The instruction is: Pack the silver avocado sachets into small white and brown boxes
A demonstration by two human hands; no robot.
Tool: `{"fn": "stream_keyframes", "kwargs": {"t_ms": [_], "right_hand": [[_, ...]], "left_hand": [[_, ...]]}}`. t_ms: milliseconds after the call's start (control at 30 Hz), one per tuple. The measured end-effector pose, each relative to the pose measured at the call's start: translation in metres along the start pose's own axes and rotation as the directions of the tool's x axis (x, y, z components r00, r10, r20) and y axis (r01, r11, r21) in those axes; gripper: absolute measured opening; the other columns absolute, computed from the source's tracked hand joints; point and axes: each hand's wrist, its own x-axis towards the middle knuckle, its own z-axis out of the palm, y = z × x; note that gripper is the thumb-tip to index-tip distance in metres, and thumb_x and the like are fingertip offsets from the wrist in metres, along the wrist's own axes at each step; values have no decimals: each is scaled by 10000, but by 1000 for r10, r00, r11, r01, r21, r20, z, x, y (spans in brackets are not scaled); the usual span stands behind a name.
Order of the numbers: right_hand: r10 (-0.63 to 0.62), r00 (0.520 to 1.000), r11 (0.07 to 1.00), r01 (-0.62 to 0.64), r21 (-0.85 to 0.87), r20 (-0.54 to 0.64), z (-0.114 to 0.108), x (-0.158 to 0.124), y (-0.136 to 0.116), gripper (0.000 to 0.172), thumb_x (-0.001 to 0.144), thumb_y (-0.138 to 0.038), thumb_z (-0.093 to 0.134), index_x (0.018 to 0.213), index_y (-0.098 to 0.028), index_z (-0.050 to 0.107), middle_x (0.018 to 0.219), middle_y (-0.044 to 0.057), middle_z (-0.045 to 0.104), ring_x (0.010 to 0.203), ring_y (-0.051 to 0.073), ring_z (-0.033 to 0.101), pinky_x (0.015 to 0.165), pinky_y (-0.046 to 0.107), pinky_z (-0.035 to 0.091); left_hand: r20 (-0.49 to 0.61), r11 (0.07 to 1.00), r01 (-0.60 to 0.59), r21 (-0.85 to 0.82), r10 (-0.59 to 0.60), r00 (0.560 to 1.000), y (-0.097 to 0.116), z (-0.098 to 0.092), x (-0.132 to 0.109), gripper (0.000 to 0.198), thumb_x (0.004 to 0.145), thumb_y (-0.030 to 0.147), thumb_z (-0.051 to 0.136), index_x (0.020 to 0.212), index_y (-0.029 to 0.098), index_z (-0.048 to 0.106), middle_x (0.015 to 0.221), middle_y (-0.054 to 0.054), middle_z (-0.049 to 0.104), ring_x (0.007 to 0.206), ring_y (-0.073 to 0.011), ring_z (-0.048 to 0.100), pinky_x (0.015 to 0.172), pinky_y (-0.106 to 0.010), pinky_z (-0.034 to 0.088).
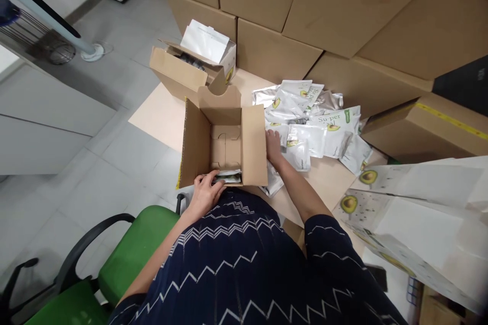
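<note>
An open cardboard box [225, 143] stands on the table in front of me, its flaps spread. My left hand [208, 191] is at the near wall of the box, fingers curled over the edge onto a few packets [227, 176] standing inside along that wall. Outside the right flap, my right hand [273, 146] reaches to the near left edge of a pile of silvery-white pouches with avocado prints [299, 104]. Its fingers are partly hidden by the flap and pouches, so its grip is unclear.
Large cartons [278, 48] are stacked behind the table [152, 121]. An open brown box [179, 73] and a white box [206, 40] stand at back left. White avocado-print cartons [415, 208] are at right, a green chair [139, 243] at left.
</note>
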Motion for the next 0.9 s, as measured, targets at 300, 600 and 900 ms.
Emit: {"fn": "stream_keyframes", "kwargs": {"t_ms": [300, 600, 900], "right_hand": [[500, 643, 737, 37, 675, -581, -123, -11, 56, 354, 946, -304, 436, 1214, -137, 596, 1082, 115, 672, 1034, 229, 647, 951, 425, 494], [174, 828, 361, 450, 817, -533, -183, -46, -65, 256, 895, -461, 638, 948, -213, 671, 852, -6, 653, 829, 135, 643, 791, 300, 541], [-261, 965, 684, 177, 707, 12, -114, -28, -119, 122, 860, -287, 581, 903, -188, 636, 789, -22, 652, 721, 131, 551, 649, 222, 382]], "left_hand": [[52, 994, 68, -87, -64, 997, 2, 0, 1, 210, 994, 316, 538, 1030, 243, 731, 1235, -130, 654, 1105, -245, 607, 964, -437, 388], [6, 999, 36, 21, -37, 999, 6, 2, 2, 225, 1001, 336, 523, 1031, 240, 724, 1201, -113, 681, 981, -226, 629, 951, -427, 367], [29, 996, 86, -12, -86, 996, 8, 4, -1, 247, 1000, 339, 506, 1057, 247, 728, 1228, -117, 678, 979, -231, 626, 937, -432, 379]]}}
